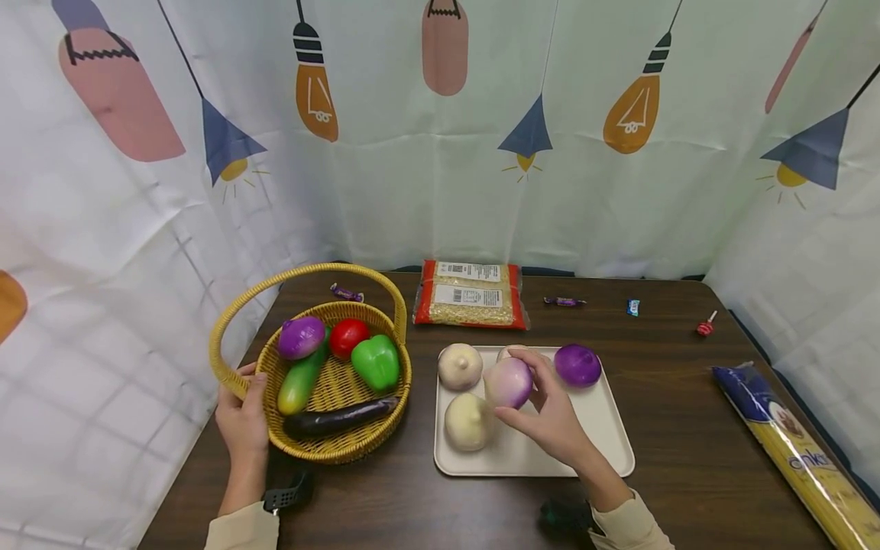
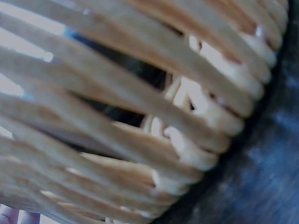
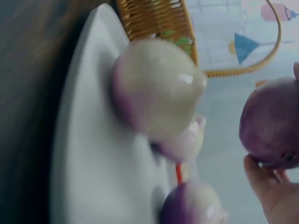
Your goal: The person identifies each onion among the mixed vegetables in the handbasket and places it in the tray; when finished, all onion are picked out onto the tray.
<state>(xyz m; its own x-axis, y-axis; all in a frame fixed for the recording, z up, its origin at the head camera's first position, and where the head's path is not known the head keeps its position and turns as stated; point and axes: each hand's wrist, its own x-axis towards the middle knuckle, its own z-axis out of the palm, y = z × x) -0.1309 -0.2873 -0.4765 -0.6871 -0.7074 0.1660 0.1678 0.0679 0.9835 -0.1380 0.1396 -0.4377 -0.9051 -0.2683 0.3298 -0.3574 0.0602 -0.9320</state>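
My right hand (image 1: 517,388) grips a pale purple-and-white onion (image 1: 507,381) just above the beige tray (image 1: 605,447); in the right wrist view this onion (image 3: 273,123) sits at the right above my fingers (image 3: 273,198). On the tray lie two whitish onions (image 1: 460,365) (image 1: 467,422), a purple onion (image 1: 577,364) and one more half hidden behind my hand. My left hand (image 1: 244,401) holds the left rim of the wicker basket (image 1: 344,451), thumb over the edge. The basket weave (image 2: 140,107) fills the left wrist view.
The basket holds a purple onion (image 1: 301,337), tomato (image 1: 347,336), green pepper (image 1: 375,362), cucumber (image 1: 299,381) and eggplant (image 1: 340,417). Behind the tray lies a grain packet (image 1: 470,304); several wrapped sweets (image 1: 564,302) and a lollipop (image 1: 705,327) are scattered. A spaghetti pack (image 1: 797,451) lies at the right edge.
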